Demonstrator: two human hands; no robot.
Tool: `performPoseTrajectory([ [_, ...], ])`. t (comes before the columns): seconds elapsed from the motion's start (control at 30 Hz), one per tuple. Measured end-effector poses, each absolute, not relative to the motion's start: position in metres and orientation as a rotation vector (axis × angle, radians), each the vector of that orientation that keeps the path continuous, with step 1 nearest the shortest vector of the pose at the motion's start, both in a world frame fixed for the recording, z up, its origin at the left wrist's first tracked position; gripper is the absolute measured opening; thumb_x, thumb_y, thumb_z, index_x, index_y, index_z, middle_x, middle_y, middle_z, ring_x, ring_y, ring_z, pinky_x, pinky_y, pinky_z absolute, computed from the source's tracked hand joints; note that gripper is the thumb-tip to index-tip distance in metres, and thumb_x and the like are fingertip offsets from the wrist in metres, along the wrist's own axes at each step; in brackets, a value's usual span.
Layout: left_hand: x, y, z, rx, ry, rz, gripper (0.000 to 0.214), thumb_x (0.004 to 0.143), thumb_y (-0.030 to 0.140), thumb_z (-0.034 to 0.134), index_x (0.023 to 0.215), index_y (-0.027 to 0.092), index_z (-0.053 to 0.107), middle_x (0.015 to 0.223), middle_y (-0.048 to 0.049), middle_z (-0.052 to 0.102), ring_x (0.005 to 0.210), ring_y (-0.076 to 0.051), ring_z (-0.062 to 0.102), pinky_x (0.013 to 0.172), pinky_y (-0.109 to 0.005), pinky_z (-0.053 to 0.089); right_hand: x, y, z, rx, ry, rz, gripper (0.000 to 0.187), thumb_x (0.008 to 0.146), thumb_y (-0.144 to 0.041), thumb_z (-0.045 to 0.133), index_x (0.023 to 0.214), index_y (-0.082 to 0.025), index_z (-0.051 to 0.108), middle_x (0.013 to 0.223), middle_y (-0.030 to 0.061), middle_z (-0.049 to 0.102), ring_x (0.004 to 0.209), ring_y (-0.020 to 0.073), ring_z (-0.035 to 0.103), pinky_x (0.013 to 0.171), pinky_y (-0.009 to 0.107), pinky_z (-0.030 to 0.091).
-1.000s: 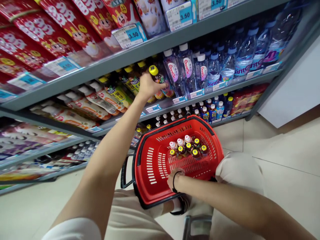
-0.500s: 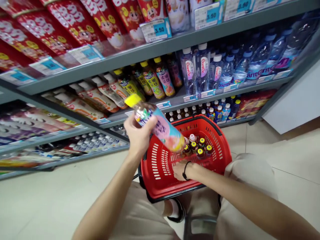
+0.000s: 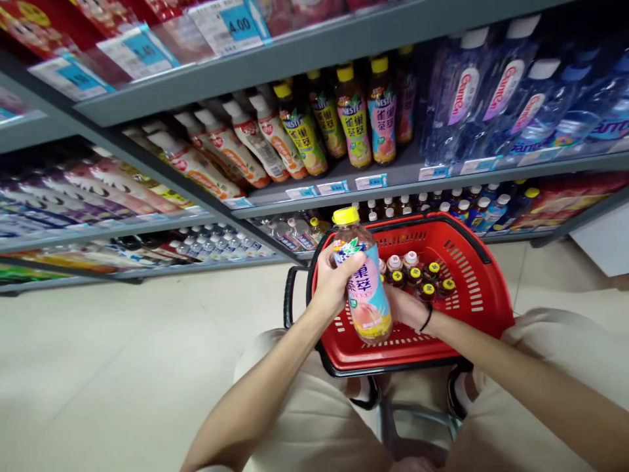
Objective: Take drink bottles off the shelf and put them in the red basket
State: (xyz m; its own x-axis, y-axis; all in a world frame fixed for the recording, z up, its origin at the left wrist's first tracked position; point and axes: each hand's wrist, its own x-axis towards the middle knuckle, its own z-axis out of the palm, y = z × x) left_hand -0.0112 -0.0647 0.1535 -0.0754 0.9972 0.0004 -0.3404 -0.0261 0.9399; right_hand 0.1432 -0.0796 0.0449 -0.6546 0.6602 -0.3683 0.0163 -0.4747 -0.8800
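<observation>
My left hand (image 3: 333, 283) is wrapped round a yellow-capped tea bottle (image 3: 362, 280) with a pink and blue label, held upright over the red shopping basket (image 3: 484, 288). My right hand (image 3: 405, 306), with a black band on the wrist, reaches in behind the bottle's lower part; its fingers are mostly hidden by the bottle. Several small bottles (image 3: 417, 272) with yellow and pink caps stand together at the far side of the basket.
Grey shelves run across the view. The middle shelf (image 3: 344, 180) holds yellow-capped tea bottles (image 3: 354, 115), white-capped drinks (image 3: 236, 144) and water bottles (image 3: 496, 92). Small bottles line the bottom shelf behind the basket. Pale floor tiles (image 3: 122, 367) lie to the left. My knees flank the basket.
The bottle came off the middle shelf in my left hand, was carried down tilted, and now stands upright over the basket. My right hand rose from the basket floor to the bottle.
</observation>
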Motion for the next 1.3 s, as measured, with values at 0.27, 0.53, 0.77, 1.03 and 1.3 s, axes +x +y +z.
performPoseTrajectory([
  [0.27, -0.013, -0.051, 0.136, 0.862, 0.978, 1.36, 0.039, 0.067, 0.039, 0.096, 0.092, 0.016, 0.077, 0.09, -0.0029, 0.077, 0.08, -0.016, 0.07, 0.079, -0.025, 0.056, 0.143, -0.087, 0.047, -0.655, -0.626, 2.437, 0.074, 0.087, -0.084, 0.059, 0.115, -0.015, 0.064, 0.097, 0.0147, 0.077, 0.081, 0.0277, 0.076, 0.059, 0.032, 0.06],
  [0.53, 0.0, -0.049, 0.143, 0.795, 1.008, 1.351, 0.046, 0.069, 0.04, 0.094, 0.103, 0.018, 0.072, 0.101, -0.006, 0.078, 0.09, -0.022, 0.075, 0.084, -0.033, 0.06, 0.142, -0.101, 0.057, -0.91, -0.68, 2.245, 0.083, 0.057, -0.078, 0.093, 0.103, -0.017, 0.058, 0.075, 0.0018, 0.069, 0.047, 0.0104, 0.054, 0.036, 0.019, 0.04],
  [0.77, 0.008, -0.049, 0.14, 0.811, 0.974, 1.321, 0.047, 0.07, 0.037, 0.089, 0.108, 0.018, 0.07, 0.1, -0.0064, 0.079, 0.087, -0.023, 0.077, 0.082, -0.035, 0.062, 0.14, -0.108, 0.056, -1.076, -0.873, 2.164, 0.083, 0.053, -0.087, 0.086, 0.085, -0.015, 0.06, 0.054, -0.0027, 0.056, 0.04, 0.007, 0.043, 0.034, 0.018, 0.031],
  [1.03, 0.01, -0.047, 0.138, 0.706, 0.97, 1.311, 0.043, 0.07, 0.036, 0.083, 0.105, 0.017, 0.067, 0.094, -0.0054, 0.078, 0.085, -0.023, 0.077, 0.078, -0.033, 0.062, 0.146, -0.106, 0.052, -1.054, -1.153, 2.136, 0.062, 0.06, -0.065, 0.093, 0.083, -0.018, 0.058, 0.056, -0.0064, 0.05, 0.046, 0.0083, 0.04, 0.042, 0.023, 0.034],
  [1.3, 0.008, -0.047, 0.144, 0.651, 0.934, 1.26, 0.046, 0.068, 0.038, 0.08, 0.106, 0.016, 0.066, 0.098, -0.0074, 0.079, 0.087, -0.025, 0.078, 0.078, -0.035, 0.063, 0.147, -0.113, 0.048, -0.993, -1.469, 1.829, 0.044, 0.072, -0.049, 0.088, 0.093, -0.019, 0.062, 0.086, 0.0035, 0.069, 0.078, 0.0208, 0.061, 0.076, 0.037, 0.055],
])
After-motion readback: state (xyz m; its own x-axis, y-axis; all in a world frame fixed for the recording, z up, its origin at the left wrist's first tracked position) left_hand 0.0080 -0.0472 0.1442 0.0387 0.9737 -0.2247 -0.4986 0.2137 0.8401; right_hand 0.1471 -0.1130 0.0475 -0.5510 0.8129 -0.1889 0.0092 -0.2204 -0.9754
